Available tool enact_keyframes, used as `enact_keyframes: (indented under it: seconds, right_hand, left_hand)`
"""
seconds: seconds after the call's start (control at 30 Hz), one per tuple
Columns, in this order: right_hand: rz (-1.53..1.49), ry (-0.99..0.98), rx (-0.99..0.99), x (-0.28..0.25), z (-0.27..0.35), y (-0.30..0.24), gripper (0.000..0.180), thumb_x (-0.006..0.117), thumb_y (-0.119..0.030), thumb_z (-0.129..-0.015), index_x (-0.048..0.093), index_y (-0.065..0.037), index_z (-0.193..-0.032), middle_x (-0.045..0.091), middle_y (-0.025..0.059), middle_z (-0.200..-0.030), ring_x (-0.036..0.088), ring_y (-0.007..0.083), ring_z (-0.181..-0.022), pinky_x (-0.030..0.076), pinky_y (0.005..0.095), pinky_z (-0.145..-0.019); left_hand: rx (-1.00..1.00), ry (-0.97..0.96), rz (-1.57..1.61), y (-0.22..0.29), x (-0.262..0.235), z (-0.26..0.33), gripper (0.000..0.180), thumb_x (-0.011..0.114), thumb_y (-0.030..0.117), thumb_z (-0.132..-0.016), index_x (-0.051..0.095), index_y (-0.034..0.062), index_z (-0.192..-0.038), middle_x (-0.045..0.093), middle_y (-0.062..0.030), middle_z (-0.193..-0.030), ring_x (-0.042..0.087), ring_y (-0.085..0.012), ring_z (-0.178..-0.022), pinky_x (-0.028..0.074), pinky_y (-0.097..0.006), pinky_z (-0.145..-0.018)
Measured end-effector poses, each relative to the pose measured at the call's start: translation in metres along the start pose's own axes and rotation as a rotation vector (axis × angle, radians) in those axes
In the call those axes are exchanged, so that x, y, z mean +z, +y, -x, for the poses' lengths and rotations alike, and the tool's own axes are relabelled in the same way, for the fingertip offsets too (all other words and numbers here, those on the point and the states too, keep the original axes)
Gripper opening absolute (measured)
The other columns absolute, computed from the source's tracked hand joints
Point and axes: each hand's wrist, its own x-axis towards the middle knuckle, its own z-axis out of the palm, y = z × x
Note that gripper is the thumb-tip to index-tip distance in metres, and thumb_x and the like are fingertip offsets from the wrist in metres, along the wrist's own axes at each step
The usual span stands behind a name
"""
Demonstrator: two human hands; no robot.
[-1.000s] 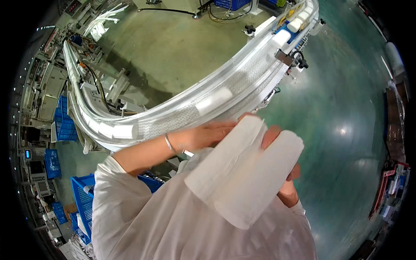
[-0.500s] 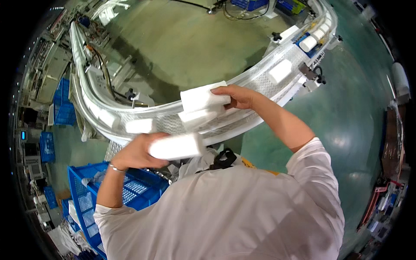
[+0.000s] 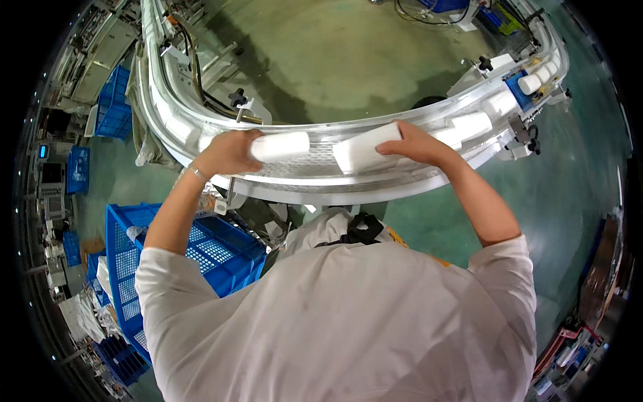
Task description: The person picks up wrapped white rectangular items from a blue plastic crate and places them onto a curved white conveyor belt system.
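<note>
bare left hand point(image 3: 228, 153) holds one end of a white cylindrical paper-like roll point(image 3: 284, 146); bare right hand point(image 3: 416, 144) clasps an angled white roll point(image 3: 365, 150) — both over a curved white-railed conveyor point(image 3: 321, 193). released askew, the latter could jam.

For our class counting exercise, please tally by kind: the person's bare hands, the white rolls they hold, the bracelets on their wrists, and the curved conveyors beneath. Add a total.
Bare hands: 2 (left hand, right hand)
White rolls held: 2 (left roll, right roll)
Bracelet: 1
Curved conveyor: 1
Total: 6
</note>
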Motion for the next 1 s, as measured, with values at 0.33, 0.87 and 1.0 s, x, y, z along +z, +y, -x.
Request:
enact_keyframes:
  seconds: [0.33,0.87,1.0]
  right_hand:
    - [-0.390,0.435,-0.145,-0.017,0.069,0.004,0.049,0.068,-0.021,-0.068,0.046,0.001,-0.106,0.055,0.0077,-0.093,0.050,0.0158,-0.089,0.040,0.0266,-0.080]
    - [-0.473,0.017,-0.212,0.094,0.087,-0.048,0.047,0.071,-0.023,-0.068,0.044,-0.003,-0.100,0.051,0.0049,-0.089,0.049,0.0104,-0.082,0.042,0.0252,-0.068]
    - [-0.433,-0.300,-0.263,0.115,0.071,-0.034,0.043,0.066,-0.017,-0.074,0.044,-0.002,-0.108,0.052,0.0049,-0.088,0.048,0.0103,-0.081,0.041,0.0256,-0.071]
  left_hand:
    - [-0.140,-0.069,-0.348,-0.050,0.029,-0.005,0.059,0.062,0.040,-0.070,0.050,-0.0040,-0.108,0.054,-0.0212,-0.107,0.049,-0.0347,-0.103,0.040,-0.040,-0.085]
    - [-0.116,0.444,1.343,0.152,0.075,0.092,0.065,0.069,0.009,-0.071,0.034,0.0044,-0.126,0.048,-0.0071,-0.109,0.044,-0.0134,-0.101,0.037,-0.026,-0.086]
    - [-0.284,0.674,1.347,0.162,0.107,0.130,0.049,0.065,0.006,-0.071,0.041,0.0028,-0.114,0.052,-0.0083,-0.104,0.050,-0.0153,-0.097,0.042,-0.027,-0.083]
